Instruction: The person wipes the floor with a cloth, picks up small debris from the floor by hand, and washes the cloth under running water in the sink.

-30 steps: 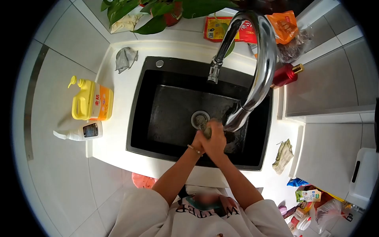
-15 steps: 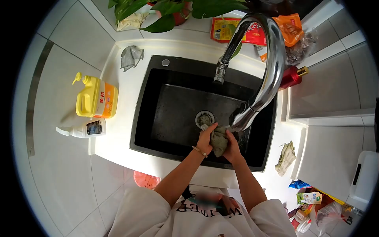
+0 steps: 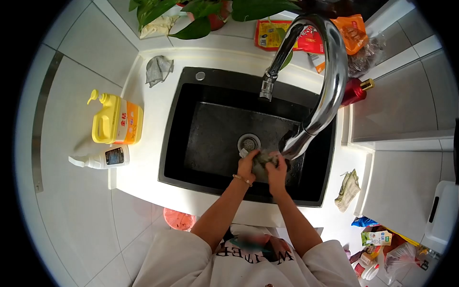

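Note:
Over the black sink (image 3: 210,138), a grey-green cloth (image 3: 260,168) hangs between my two hands beside the faucet (image 3: 330,81) head. My left hand (image 3: 246,166) is closed on the cloth's left part and wears a bracelet at the wrist. On the other side, my right hand (image 3: 277,173) pinches the cloth with bent fingers. The cloth is somewhat blurred. Just beyond my left hand lies the round drain (image 3: 249,142).
Left of the sink stand a yellow pump bottle (image 3: 117,118) and a white spray bottle (image 3: 107,157). A grey rag (image 3: 158,70) lies at the back left, another rag (image 3: 347,190) at the right. A red bottle (image 3: 354,92) and food packets (image 3: 351,34) are behind the faucet.
The hands were pressed together around the cloth a second ago, then moved apart with it opened out. Since then the cloth has shifted and my right hand has risen slightly, its fingers bent.

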The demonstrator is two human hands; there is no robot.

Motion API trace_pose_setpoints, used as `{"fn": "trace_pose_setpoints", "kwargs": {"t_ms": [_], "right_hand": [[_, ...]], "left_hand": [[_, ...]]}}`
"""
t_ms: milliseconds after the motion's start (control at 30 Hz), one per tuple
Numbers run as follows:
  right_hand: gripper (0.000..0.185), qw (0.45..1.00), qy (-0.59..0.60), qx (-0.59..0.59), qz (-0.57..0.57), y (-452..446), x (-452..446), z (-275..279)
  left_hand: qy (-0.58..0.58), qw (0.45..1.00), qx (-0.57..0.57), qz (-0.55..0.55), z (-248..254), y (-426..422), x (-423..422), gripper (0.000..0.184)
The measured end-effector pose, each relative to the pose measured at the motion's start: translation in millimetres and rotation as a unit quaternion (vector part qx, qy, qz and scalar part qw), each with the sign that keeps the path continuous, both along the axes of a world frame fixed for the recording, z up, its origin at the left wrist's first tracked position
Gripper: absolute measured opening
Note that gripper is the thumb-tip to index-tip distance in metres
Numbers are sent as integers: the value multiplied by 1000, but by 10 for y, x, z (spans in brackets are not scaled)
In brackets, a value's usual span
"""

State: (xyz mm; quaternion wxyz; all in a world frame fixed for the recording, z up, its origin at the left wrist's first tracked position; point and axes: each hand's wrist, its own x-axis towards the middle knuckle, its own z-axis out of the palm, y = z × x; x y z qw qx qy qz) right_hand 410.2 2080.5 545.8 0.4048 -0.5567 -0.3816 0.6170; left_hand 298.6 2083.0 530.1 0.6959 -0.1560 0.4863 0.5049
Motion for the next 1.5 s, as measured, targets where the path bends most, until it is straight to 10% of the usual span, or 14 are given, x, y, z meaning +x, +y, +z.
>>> {"fn": "trace_pose_setpoints", "kwargs": {"t_ms": [133,167,300,400,500,567,667,800,900,1000,1100,1200,1300,1500], "right_hand": [[35,867,-357,327,113,-152,-314,306],[44,854,-384,306,171,-37,-259,-27],[33,868,-482,-24,113,463,-39,-747],[63,965,-222,-110,-80,455,14,-339],[33,895,-418,137,72,121,-183,163],[27,896,-398,186,74,62,-245,271],[24,906,-379,164,89,292,-100,22],[28,982,-145,-37,-113,426,0,133],[22,953,-275,120,25,79,-198,326],[23,841,-377,384,65,-28,-374,312],[13,878,-412,235,65,246,-129,-628],[18,887,-399,193,127,397,110,-443],[30,972,88,-61,208,438,150,294],[35,948,169,-118,242,504,194,552]], "left_hand": [[-346,903,246,60,-855,-271,135,32],[-235,905,353,32,-770,-293,220,33],[-131,976,167,-53,239,-169,151,32],[-110,976,166,-85,293,-96,131,33],[-119,982,130,-61,92,-56,95,34],[-391,810,436,-42,-417,-109,74,39],[-107,977,149,-113,281,-118,71,39],[-73,970,187,-138,333,-103,73,41],[-87,978,146,-124,103,-70,67,45],[-440,823,358,26,-238,-164,81,43],[-179,971,147,-63,-1,-157,38,44],[-198,958,179,-101,209,-114,-15,46],[-165,944,206,-195,337,-106,-88,48],[-58,908,218,-354,448,-7,-66,39]]}}
